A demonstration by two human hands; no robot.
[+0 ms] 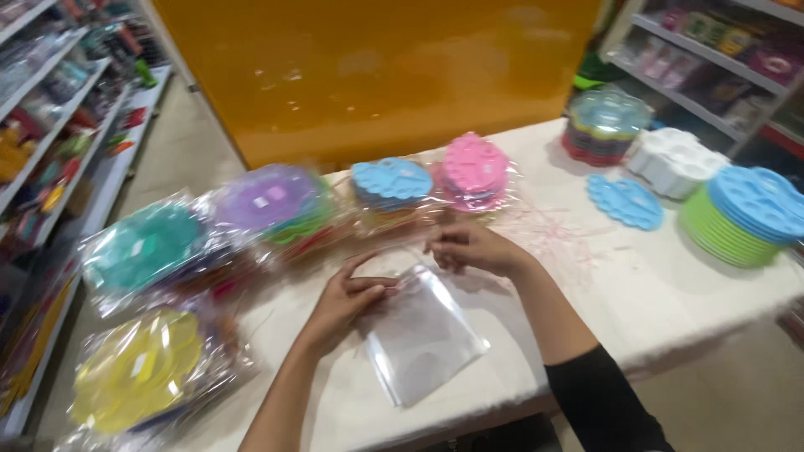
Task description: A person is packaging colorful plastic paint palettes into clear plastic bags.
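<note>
Plastic bag (423, 339) at lower centre of frame, on white table (670, 293).
Left hand (343, 301) pinches its top edge; right hand (473, 249) fingers curled, grip unclear.

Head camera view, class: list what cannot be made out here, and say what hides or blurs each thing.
- Left hand and right hand: both pinch the top of the clear plastic bag; motion blur hides whether anything is inside it.
- Bagged stacks of coloured trays: blur and wrap glare hide their number.
- Yellow bagged stack: cut off by the bottom edge.
- Shelf goods: too blurred and small to identify.
- Green and blue stack: partly cut off by the right edge.
</note>
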